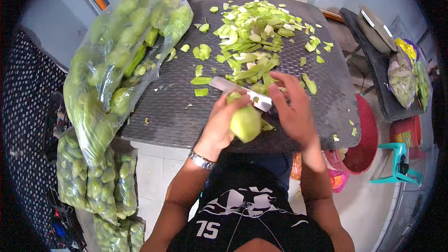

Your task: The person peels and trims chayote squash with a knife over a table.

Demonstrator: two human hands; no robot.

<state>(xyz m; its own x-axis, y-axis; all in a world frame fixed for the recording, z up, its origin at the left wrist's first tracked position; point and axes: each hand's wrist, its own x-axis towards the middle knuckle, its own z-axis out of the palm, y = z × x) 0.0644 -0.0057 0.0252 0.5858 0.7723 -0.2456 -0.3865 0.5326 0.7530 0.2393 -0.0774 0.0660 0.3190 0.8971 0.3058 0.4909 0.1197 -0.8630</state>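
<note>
My left hand [221,122], with a watch on its wrist, is wrapped round a pale green chayote [246,124] above the table's near edge. A broad knife blade [228,86] shows just beyond the chayote; its handle is not visible. To the right, my right hand [295,110] has its thumb and fingers apart, close to the blade's right end, and I see nothing held in it. A heap of green peelings and cut pieces [254,32] spreads from the blade to the far side of the table.
A large clear bag of green chayotes [100,81] lies along the left of the dark woven-pattern table [172,119]. More filled bags [86,177] are on the floor at left. At right are a red tub [366,135], a turquoise stool [396,161] and a black side table [373,67].
</note>
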